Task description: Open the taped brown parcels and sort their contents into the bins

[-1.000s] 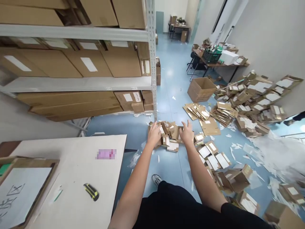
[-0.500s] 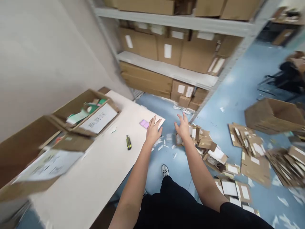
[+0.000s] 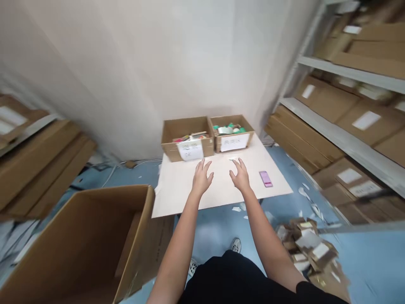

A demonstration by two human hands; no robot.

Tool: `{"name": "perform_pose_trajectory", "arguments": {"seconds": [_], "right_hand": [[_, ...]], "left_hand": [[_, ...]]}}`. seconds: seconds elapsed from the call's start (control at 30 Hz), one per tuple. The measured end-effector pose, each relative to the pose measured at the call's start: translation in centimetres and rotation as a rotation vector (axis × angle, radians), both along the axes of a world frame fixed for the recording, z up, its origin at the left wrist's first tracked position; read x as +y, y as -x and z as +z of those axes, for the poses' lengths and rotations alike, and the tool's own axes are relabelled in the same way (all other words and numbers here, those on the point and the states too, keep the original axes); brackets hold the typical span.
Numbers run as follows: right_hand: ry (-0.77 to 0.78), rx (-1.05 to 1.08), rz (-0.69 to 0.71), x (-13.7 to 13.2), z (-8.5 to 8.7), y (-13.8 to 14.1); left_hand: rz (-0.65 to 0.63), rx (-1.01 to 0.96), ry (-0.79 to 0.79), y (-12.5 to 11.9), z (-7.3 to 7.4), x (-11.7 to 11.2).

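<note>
Although the left hand [image 3: 201, 180] and the right hand [image 3: 241, 176] both hang out over the table [image 3: 177, 188], neither holds anything: the fingers are spread and point away from the body, the thumbs turn in toward each other, and bare tabletop shows between them. Straight beyond the fingertips, at the far side of the table by the wall [image 3: 196, 84], two open boxes stand side by side. The left box [image 3: 170, 153] lies ahead of the left hand and a little to its left, long side running across the view, a white sheet [image 3: 190, 150] on the front; the left hand is the nearer one. The right box [image 3: 228, 120], with green and white pieces [image 3: 225, 130] in it, lies ahead of the right hand and slightly left of it, and is nearer to that hand. The phone [image 3: 265, 179] lies flat on the table, to the right of the right hand and apart from it, its long axis running mostly away from the body with the far end leaning left. A large box [image 3: 104, 198], open at the top, sits well to the left of the left hand. Whether any fingertip touches the tabletop, I cannot tell.
</note>
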State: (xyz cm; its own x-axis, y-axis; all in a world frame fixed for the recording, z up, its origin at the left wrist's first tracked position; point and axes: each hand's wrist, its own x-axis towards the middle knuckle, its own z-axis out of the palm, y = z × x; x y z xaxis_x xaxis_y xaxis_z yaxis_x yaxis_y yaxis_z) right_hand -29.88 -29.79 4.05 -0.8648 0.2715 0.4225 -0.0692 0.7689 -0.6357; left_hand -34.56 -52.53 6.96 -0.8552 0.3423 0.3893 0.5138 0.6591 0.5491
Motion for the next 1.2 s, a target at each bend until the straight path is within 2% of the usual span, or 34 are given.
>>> {"name": "perform_pose_trajectory", "arguments": {"seconds": [0.1,0.2,0.37,0.47,0.57,0.7,0.83,0.93,1.1,1.2], "right_hand": [[-0.002,-0.015,0.157,-9.6,-0.4,2.2],[-0.019,-0.03,0.342,-19.8,-0.9,3.5],[-0.07,-0.082,0.674,-36.8,-1.2,3.0],[-0.116,-0.115,0.867,-45.4,-1.2,1.4],[-0.166,-0.145,1.05,-52.1,-1.4,0.0],[-0.213,-0.183,1.205,-58.0,-2.3,-1.0],[-0.23,-0.222,1.29,-61.3,-4.2,-0.4],[-0.245,-0.276,1.333,-62.8,-5.9,1.5],[-0.268,-0.346,1.37,-65.5,-9.1,6.5],[-0.281,-0.388,1.399,-67.6,-11.6,9.2]], "left_hand": [[0.154,-0.018,-0.013,-1.1,-0.9,-9.9],[0.309,-0.051,-0.017,-3.4,-1.5,-19.7],[0.612,-0.125,-0.041,-10.4,-1.5,-35.3],[0.818,-0.158,-0.085,-15.4,-1.8,-43.0],[1.007,-0.182,-0.124,-19.9,-3.1,-48.5],[1.178,-0.25,-0.194,-23.9,-5.9,-52.4],[1.243,-0.34,-0.245,-24.7,-8.2,-53.6],[1.269,-0.399,-0.252,-23.1,-9.6,-54.1],[1.298,-0.455,-0.244,-18.5,-11.6,-55.3],[1.304,-0.486,-0.241,-16.1,-13.6,-56.5]]}}
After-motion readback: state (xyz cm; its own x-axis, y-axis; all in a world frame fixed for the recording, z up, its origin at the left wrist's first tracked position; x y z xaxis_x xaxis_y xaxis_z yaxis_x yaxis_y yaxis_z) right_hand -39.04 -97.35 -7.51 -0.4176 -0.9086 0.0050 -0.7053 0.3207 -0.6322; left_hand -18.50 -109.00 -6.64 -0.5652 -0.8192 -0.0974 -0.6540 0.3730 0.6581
